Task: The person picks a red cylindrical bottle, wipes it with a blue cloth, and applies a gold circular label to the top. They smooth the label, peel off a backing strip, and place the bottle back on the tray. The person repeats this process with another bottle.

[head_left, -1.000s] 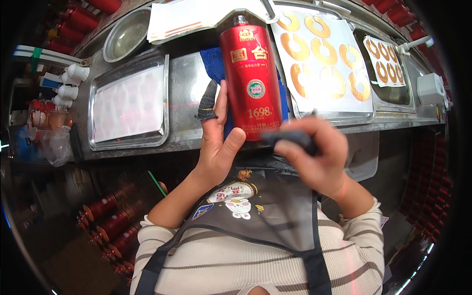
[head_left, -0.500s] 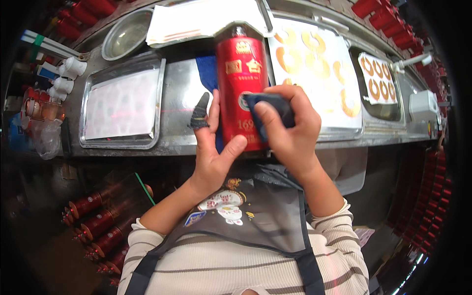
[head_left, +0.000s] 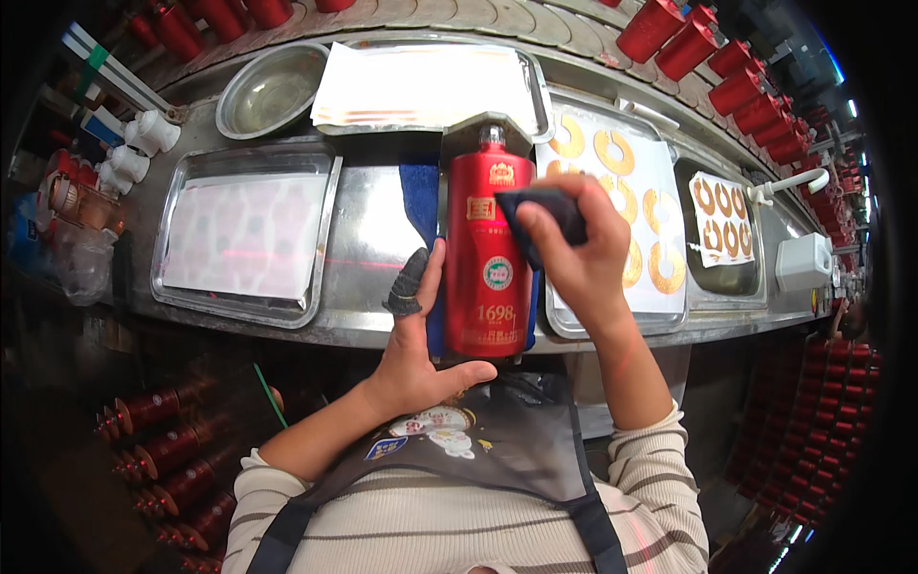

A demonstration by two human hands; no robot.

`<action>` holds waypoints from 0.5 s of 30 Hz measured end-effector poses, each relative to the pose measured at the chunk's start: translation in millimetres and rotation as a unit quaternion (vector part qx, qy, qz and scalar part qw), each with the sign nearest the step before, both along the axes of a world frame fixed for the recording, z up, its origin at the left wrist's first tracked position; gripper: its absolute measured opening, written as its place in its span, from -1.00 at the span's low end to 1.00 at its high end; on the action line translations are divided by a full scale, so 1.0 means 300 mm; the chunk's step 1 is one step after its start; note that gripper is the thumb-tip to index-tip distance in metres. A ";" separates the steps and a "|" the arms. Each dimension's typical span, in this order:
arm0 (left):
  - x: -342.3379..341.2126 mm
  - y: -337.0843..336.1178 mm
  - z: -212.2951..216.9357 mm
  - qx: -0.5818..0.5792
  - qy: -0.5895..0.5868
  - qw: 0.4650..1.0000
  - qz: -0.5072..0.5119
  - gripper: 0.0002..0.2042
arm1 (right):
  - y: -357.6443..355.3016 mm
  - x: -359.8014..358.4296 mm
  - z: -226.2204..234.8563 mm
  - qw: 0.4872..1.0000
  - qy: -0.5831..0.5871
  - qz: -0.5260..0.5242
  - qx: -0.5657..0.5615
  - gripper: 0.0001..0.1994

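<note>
A red bottle (head_left: 483, 253) with gold print and a round emblem lies before me, its neck pointing away. Under it, a blue cloth (head_left: 418, 196) shows along the left side. My left hand (head_left: 406, 359) steadies the bottle's lower left, with the thumb at the base and the fingers along the side. A dark cover (head_left: 408, 284) wraps one of its fingers. Folded in my right hand (head_left: 583, 258) is a dark blue cloth (head_left: 557, 215), pressed against the bottle's upper right.
Left stands a tray (head_left: 328, 225) with a pale sheet; behind it, a steel bowl (head_left: 229, 122). White sheets (head_left: 421, 86) are stacked at the back. Gold ring-shaped labels (head_left: 612, 151) lie right, beside a sink (head_left: 751, 279). Red bottles (head_left: 688, 50) line a slatted conveyor (head_left: 535, 21).
The view has shifted, so the bottle appears lower. My right hand with the cloth has moved up the bottle's right side. My left thumb has slid down to the base.
</note>
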State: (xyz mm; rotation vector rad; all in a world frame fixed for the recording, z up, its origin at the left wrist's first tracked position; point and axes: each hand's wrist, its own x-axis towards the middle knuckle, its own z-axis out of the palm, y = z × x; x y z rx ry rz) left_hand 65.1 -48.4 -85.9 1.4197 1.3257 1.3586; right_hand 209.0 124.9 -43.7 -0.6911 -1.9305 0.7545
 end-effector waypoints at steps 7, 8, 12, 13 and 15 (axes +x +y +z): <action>-0.008 0.028 -0.071 -0.028 0.158 0.984 0.071 0.09 | -0.079 0.027 0.002 0.999 -0.012 -0.034 -0.040 -0.82; 0.000 0.029 -0.070 -0.004 0.172 0.981 0.087 0.08 | -0.073 0.042 -0.032 0.994 -0.003 -0.079 -0.081 -0.82; 0.012 0.019 -0.053 0.033 0.218 0.969 0.107 0.08 | -0.236 0.085 -0.072 0.994 -0.037 -0.088 0.045 -0.80; 0.014 0.014 -0.051 0.034 0.226 0.968 0.107 0.09 | -0.300 0.097 -0.066 0.988 -0.073 -0.089 0.103 -0.77; 0.013 0.014 -0.043 0.040 0.230 0.967 0.106 0.08 | -0.383 0.114 -0.069 0.976 -0.089 -0.022 0.200 -0.70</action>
